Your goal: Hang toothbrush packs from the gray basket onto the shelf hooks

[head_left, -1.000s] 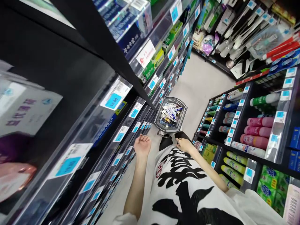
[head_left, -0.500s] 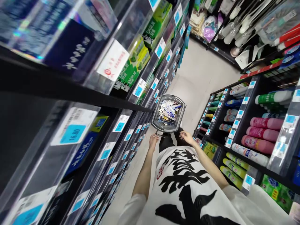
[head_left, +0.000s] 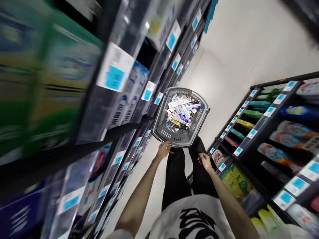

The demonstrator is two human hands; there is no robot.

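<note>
Shelves flank the basket; left hand touches its near end.

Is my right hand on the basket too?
No, your right hand hangs beside your dark trousers, apart from the basket.

**Shop aisle, self-service type**

Pale floor is flanked by dark shelving. Shelf edges are lined with white-and-blue price labels. Boxed goods are stocked on one side, bottles on the other. Small packaged items are heaped in a shopping basket.
</note>
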